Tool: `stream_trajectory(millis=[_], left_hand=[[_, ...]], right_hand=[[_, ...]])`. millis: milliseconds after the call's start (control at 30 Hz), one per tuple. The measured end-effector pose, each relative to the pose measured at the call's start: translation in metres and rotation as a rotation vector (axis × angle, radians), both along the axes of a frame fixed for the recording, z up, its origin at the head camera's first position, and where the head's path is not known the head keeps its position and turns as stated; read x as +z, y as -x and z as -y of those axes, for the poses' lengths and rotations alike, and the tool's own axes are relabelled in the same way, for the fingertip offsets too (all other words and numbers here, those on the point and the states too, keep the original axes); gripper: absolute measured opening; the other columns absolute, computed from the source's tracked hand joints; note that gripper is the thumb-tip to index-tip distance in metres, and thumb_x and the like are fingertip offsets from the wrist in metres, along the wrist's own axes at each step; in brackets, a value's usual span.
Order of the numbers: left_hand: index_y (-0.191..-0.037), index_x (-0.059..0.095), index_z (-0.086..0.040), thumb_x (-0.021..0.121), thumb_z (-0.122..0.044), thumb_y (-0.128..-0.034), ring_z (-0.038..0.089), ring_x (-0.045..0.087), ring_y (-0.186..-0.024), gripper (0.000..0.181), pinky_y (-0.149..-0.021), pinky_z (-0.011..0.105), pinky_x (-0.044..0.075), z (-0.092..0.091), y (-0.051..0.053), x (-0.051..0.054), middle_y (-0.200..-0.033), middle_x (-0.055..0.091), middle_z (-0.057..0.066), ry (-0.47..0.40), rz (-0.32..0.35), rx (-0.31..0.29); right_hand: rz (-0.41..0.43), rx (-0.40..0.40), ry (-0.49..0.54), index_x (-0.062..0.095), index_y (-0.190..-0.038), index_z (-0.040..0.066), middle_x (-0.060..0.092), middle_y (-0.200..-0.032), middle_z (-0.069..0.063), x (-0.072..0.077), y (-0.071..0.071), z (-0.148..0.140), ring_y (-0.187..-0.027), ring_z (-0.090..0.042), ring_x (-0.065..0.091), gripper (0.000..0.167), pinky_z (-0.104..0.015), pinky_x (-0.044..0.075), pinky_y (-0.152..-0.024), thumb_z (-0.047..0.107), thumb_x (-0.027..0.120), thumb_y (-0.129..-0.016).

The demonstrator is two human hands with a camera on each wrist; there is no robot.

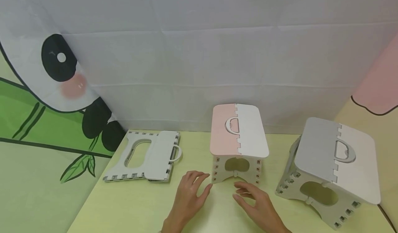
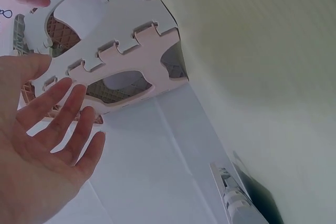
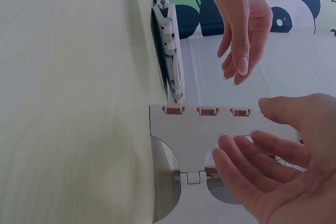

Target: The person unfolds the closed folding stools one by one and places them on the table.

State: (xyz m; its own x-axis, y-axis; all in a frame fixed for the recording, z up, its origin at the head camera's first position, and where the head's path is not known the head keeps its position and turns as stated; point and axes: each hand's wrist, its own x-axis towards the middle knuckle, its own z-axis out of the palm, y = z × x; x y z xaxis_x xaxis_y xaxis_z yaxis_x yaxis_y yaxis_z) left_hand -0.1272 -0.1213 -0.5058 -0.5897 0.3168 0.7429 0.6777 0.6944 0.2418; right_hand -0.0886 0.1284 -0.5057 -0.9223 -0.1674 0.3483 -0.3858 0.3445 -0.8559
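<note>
A folding step stool with a pink and white top (image 1: pixel 252 129) stands unfolded at the back middle of the table. Just in front of its near side are both hands, apart from each other and holding nothing. My left hand (image 1: pixel 188 196) is by the stool's left front leg, fingers loosely bent. Near the right front leg, my right hand (image 1: pixel 256 205) has its fingers and thumb spread apart. In the left wrist view the stool's pink side panel (image 2: pixel 142 59) lies beyond the left fingers. The right wrist view shows its white end panel (image 3: pixel 194 129) behind the right fingers.
On the right stands a larger unfolded stool (image 1: pixel 317 150) with a grey and white top. A white folded stool (image 1: pixel 155 157) lies flat on the left, its handle loop (image 1: pixel 176 153) pointing right. Behind the pale yellow table (image 1: pixel 124 209) hangs a printed cloth (image 1: pixel 192 60).
</note>
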Motion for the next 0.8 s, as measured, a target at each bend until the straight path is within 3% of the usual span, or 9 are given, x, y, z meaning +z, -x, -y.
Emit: stream_trajectory(millis=[167, 367, 633, 800], left_hand=[[-0.107, 0.075, -0.011, 0.083, -0.018, -0.0836, 0.023, 0.063, -0.098, 0.026, -0.080, 0.041, 0.053, 0.005, 0.001, -0.001, -0.102, 0.069, 0.000, 0.002, 0.016, 0.017], [-0.108, 0.075, -0.010, 0.085, -0.018, -0.0825, 0.023, 0.063, -0.099, 0.028, -0.080, 0.041, 0.053, 0.012, 0.001, 0.000, -0.104, 0.069, 0.001, -0.004, 0.062, 0.041], [-0.107, 0.076, -0.010, 0.085, -0.017, -0.0818, 0.025, 0.063, -0.098, 0.028, -0.080, 0.044, 0.053, 0.021, 0.001, -0.003, -0.102, 0.069, 0.003, -0.003, 0.059, 0.068], [-0.107, 0.076, -0.009, 0.084, -0.017, -0.0823, 0.025, 0.062, -0.097, 0.027, -0.080, 0.044, 0.053, 0.026, 0.002, -0.004, -0.102, 0.069, 0.004, -0.002, 0.064, 0.081]], right_hand=[[-0.002, 0.033, 0.028, 0.069, -0.124, 0.016, 0.071, -0.121, 0.003, -0.003, 0.002, 0.005, -0.098, -0.020, 0.072, 0.033, -0.035, 0.061, -0.085, 0.013, 0.078, -0.093], [0.054, 0.064, 0.071, 0.068, -0.126, 0.014, 0.070, -0.121, 0.000, -0.002, 0.003, 0.012, -0.100, -0.020, 0.071, 0.033, -0.032, 0.060, -0.087, 0.014, 0.077, -0.094], [0.131, 0.092, 0.094, 0.068, -0.126, 0.013, 0.070, -0.121, -0.004, -0.002, 0.007, 0.019, -0.101, -0.020, 0.071, 0.033, -0.032, 0.060, -0.089, 0.018, 0.076, -0.095], [0.089, 0.132, 0.112, 0.067, -0.126, 0.009, 0.069, -0.121, -0.012, -0.003, 0.009, 0.024, -0.100, -0.021, 0.071, 0.031, -0.033, 0.060, -0.088, 0.018, 0.074, -0.097]])
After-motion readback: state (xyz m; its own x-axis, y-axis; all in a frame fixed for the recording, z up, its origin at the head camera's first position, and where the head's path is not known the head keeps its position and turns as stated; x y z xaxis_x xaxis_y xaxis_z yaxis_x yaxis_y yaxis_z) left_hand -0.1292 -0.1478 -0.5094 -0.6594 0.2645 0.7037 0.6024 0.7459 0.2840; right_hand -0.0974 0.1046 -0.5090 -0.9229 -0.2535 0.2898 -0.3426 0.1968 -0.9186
